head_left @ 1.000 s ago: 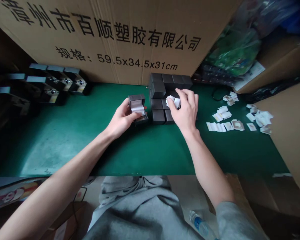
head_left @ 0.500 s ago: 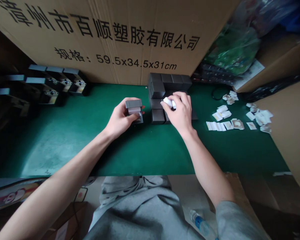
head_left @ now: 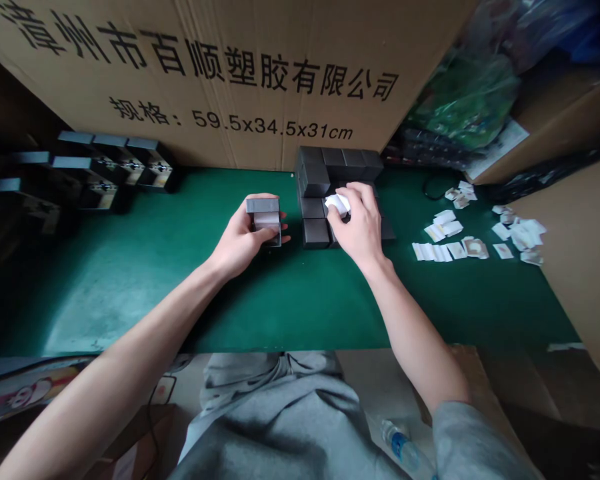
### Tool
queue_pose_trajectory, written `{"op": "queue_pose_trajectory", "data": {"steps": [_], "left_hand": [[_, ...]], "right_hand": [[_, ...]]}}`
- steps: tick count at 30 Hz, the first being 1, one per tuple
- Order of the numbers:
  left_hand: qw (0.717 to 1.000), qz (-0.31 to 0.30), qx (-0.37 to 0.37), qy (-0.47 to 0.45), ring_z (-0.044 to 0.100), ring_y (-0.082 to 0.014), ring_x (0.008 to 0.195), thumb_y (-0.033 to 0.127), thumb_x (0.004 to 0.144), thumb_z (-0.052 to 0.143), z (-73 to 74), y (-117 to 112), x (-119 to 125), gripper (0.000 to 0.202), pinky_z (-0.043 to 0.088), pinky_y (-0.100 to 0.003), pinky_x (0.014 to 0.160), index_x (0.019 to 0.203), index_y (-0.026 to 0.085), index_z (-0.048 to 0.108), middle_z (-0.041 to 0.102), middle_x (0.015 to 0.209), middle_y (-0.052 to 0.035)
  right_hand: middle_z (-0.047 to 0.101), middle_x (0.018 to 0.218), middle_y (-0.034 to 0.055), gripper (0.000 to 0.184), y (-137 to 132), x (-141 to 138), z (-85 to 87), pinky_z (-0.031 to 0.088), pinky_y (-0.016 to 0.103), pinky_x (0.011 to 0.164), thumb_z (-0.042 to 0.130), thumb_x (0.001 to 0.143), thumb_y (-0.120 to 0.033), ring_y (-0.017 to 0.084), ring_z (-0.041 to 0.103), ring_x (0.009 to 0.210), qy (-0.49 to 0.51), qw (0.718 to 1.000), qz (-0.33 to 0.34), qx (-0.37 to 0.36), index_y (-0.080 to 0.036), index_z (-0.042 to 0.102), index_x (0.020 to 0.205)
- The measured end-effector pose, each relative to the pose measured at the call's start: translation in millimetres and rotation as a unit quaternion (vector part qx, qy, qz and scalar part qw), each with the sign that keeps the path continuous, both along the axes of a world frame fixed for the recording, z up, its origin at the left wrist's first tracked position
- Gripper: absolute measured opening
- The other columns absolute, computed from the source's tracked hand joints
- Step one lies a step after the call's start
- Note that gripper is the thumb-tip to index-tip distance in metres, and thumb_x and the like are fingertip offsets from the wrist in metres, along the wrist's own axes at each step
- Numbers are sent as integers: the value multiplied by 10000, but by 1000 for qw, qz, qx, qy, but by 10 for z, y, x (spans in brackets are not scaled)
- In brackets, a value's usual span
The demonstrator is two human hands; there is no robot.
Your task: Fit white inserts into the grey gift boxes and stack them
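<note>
A small dark box (head_left: 263, 205) with its lid raised rests in my left hand (head_left: 240, 241), whose thumb presses on the pale lining inside. My right hand (head_left: 361, 225) pinches a folded white paper piece (head_left: 337, 203) between thumb and fingers. This paper is held over a stack of closed dark boxes (head_left: 316, 232), partly hidden behind the right hand. A gap separates the two hands above the green table (head_left: 280, 300).
Several open dark boxes (head_left: 153, 175) stand at the left. Small white paper pieces (head_left: 445, 227) lie in groups at the right, with more in a loose heap (head_left: 527, 237). A large cardboard carton (head_left: 220, 93) walls off the back. A plastic bottle (head_left: 403, 443) is below the table edge.
My left hand and the open box have shifted slightly left. The white paper in my right hand has turned a little and shows more of its face.
</note>
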State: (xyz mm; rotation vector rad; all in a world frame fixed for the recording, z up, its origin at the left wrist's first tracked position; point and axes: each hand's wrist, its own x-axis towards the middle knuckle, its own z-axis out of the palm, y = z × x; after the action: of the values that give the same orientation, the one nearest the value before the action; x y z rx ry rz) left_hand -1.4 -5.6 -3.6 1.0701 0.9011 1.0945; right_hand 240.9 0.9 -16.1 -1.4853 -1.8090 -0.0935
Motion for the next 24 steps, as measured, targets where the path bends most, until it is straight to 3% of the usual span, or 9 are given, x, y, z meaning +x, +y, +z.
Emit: {"op": "queue_pose_trajectory", "data": {"steps": [10,24], "left_hand": [[1000,-6,17,24,688,-205,907,85,692,722,1,7,-18,477,653,-341,744,1120,246,588,673,1049,-48],[1000,-20,19,15,694,-206,905,77,665,730,5,6,-34,507,642,-322,716,1118,249,583,674,1071,-46]], "right_hand": [[616,1295,140,237,1,2,-12,588,536,1043,589,948,-244,310,647,1218,-10,1000,-1,15,-219,663,1172],[615,1303,151,250,1,0,-10,566,530,1078,596,940,-235,315,641,1233,-9,1000,-1,13,-208,666,1179]]}}
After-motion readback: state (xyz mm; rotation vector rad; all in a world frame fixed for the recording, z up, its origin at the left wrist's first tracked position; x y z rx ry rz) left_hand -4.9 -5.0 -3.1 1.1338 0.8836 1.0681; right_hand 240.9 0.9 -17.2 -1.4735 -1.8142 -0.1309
